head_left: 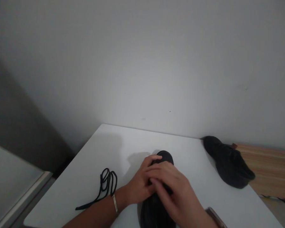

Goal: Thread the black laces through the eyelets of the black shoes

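Note:
A black shoe (pixel 154 211) lies on the white table in front of me, its toe pointing toward the wall. My left hand (pixel 142 182) is wrapped around its left side, with fingers reaching over the top near the toe. My right hand (pixel 169 186) bends across the middle of the shoe from the right, fingers closed and touching my left hand. What its fingertips pinch, if anything, is hidden. A loose black shoelace (pixel 105 183) lies in loops left of my left wrist. The second black shoe (pixel 228 161) rests on its own at the table's right edge.
The white table (pixel 133 139) stands against a pale wall (pixel 142 63). A wood-grain board (pixel 268 163) is beyond its right edge. Beside my right forearm shows part of a dark flat object (pixel 215 217). At the left is a pale ledge (pixel 26 202).

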The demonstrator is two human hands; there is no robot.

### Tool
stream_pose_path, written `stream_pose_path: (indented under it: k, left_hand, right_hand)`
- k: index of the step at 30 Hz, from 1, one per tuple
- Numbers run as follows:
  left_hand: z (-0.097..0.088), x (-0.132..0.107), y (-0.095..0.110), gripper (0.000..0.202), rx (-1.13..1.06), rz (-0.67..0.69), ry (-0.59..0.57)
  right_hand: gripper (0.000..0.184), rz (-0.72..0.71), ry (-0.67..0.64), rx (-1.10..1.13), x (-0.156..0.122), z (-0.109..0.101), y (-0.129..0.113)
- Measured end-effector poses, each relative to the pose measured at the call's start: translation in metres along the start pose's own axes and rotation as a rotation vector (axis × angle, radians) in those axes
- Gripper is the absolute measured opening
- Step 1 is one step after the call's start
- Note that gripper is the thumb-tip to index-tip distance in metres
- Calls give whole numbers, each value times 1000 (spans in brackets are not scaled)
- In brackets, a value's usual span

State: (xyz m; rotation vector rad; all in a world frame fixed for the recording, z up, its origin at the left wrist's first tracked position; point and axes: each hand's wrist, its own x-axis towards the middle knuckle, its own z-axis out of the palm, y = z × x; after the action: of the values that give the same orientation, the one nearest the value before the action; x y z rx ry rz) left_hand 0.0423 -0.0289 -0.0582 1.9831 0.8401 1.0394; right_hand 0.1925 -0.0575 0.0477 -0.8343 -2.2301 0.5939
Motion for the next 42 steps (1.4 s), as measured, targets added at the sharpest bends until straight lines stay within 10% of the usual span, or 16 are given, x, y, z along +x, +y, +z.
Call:
stream_pose_path:
  k: [7, 17, 22, 33, 37, 42]
  left_hand:
    - [-5, 5, 15, 33, -42, 24, -66]
    - [2, 8, 12, 49, -41, 30, -76]
    - [2, 8, 15, 49, -17, -6, 9]
    - [2, 6, 13, 31, -79, 93, 123]
    - [-2, 6, 15, 30, -98, 98, 92]
    - [-5, 7, 17, 24, -34, 60, 32]
  right_hand:
    - [71, 366, -80, -188, -57, -13, 47]
    - [12, 453, 189, -225, -49, -13, 57]
    - [21, 582, 293, -230, -42, -15, 70]
    - [11, 219, 507, -191, -46, -20, 29]
    - [15, 105, 28, -116, -52, -13, 17]
    - [24, 296, -513, -220, -46, 10, 19]
